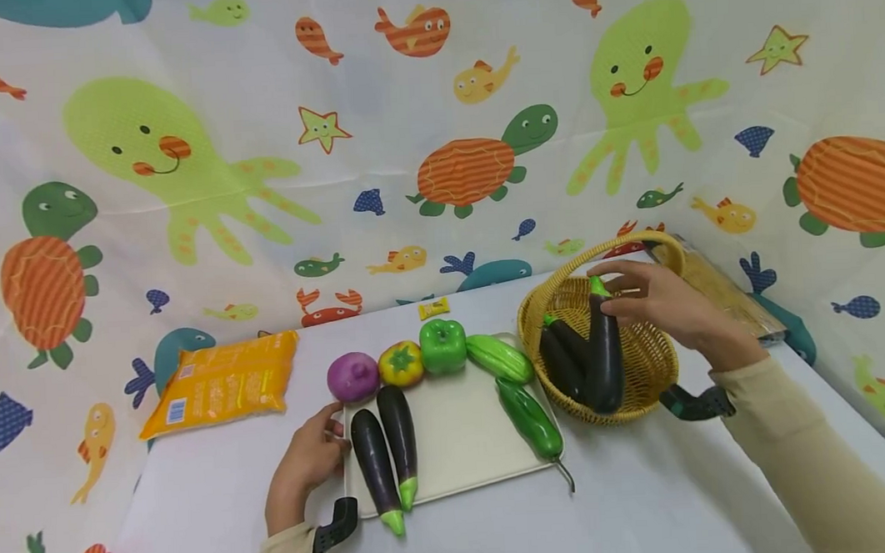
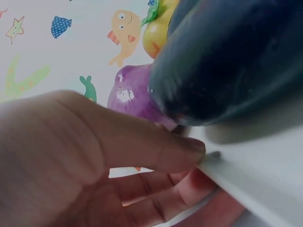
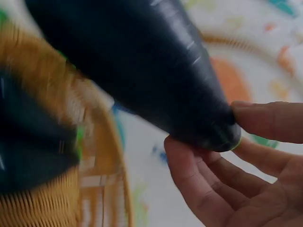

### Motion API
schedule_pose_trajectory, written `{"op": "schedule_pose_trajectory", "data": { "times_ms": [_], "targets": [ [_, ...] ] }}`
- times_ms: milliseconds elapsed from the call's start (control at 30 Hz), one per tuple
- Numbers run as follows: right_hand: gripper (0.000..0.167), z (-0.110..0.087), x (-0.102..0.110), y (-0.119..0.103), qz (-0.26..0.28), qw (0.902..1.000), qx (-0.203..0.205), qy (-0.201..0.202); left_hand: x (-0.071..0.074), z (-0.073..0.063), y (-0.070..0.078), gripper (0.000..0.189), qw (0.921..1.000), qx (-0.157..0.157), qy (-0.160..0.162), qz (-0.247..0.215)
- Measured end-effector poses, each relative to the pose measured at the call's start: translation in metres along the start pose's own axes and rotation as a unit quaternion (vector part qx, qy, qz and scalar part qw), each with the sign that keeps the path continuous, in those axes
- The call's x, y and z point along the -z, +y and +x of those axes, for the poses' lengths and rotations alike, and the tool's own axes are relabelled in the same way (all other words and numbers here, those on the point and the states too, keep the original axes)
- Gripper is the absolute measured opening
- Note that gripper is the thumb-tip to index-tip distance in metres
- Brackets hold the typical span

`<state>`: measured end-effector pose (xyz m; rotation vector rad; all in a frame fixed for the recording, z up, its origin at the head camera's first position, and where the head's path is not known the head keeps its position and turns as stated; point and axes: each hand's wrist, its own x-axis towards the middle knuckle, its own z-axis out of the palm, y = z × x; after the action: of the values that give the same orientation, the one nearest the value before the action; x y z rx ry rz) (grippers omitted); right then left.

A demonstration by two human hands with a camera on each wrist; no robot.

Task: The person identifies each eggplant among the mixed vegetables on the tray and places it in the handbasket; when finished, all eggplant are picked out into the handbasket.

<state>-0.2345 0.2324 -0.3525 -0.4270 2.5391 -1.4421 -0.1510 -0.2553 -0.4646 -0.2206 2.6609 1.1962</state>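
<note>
My right hand [image 1: 662, 302] pinches an eggplant [image 1: 606, 360] near its green stem end, with the dark body hanging down over the wicker basket [image 1: 653, 366]. Thumb and fingertips grip that eggplant's narrow end in the right wrist view. Behind it, more eggplants [image 1: 560, 370] lie inside the basket. My left hand [image 1: 312, 454] holds the left edge of a cream tray [image 1: 466, 434], thumb above and fingers beneath the rim in the left wrist view. Two eggplants [image 1: 373, 460] lie side by side on the tray's left part, their green ends past its front edge.
Along the tray's back are a purple onion [image 1: 353, 377], a yellow pepper [image 1: 400, 363], a green bell pepper [image 1: 443, 346] and a cucumber [image 1: 499, 357]. A green chili [image 1: 528, 418] lies at right. An orange packet [image 1: 223, 381] is at left, a small yellow packet [image 1: 434, 309] behind.
</note>
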Motion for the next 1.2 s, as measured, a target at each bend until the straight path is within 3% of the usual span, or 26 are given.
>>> {"op": "schedule_pose_trajectory", "data": {
  "times_ms": [133, 300, 467, 833, 1200],
  "targets": [
    [0.055, 0.033, 0.013, 0.004, -0.059, 0.9974, -0.033, -0.026, 0.001, 0.000, 0.000, 0.060, 1.0000, 0.006, -0.002, 0.001],
    [0.057, 0.059, 0.021, 0.005, -0.137, 0.9861, -0.065, -0.068, 0.003, 0.001, 0.000, 0.060, 1.0000, 0.007, -0.003, -0.003],
    [0.051, 0.076, 0.014, 0.017, -0.158, 0.9791, -0.065, -0.111, 0.004, 0.002, 0.000, 0.060, 1.0000, 0.007, -0.003, -0.006],
    [0.050, 0.090, -0.001, 0.049, -0.174, 0.9734, -0.068, -0.133, 0.006, 0.002, 0.001, 0.060, 0.9999, 0.007, -0.007, -0.006],
    [0.027, 0.096, -0.019, 0.057, -0.228, 0.9670, -0.058, -0.098, 0.006, 0.004, -0.001, 0.061, 0.9999, 0.006, -0.009, -0.013]
  ]
}}
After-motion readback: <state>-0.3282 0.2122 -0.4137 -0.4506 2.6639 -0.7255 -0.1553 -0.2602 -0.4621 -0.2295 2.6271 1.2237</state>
